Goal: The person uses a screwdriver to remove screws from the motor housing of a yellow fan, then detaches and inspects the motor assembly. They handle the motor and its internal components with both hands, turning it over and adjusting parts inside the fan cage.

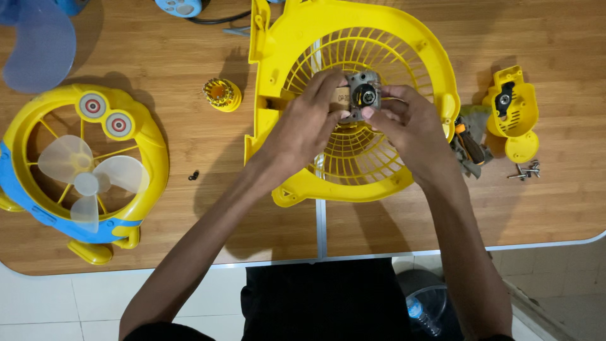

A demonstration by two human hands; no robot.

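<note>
both hands meet over the middle of the desk, holding a small grey metal motor between them just above the big yellow fan housing with its round grille. the left hand has its grip pressed around the motor's left side, fingers curled over the top edge, and the right hand pinches the motor's right side with thumb and fingertips closed on it. the motor's round face with a dark centre points up toward the camera. the housing lies flat on the wooden desk under the hands. to the left lies a whole small fan, yellow and blue with a pale translucent blade. between that fan and the housing stands a little yellow screwdriver bit holder. to the right lie a yellow motor cover, a few loose screws near it, and a tool with an orange and black handle.
</note>
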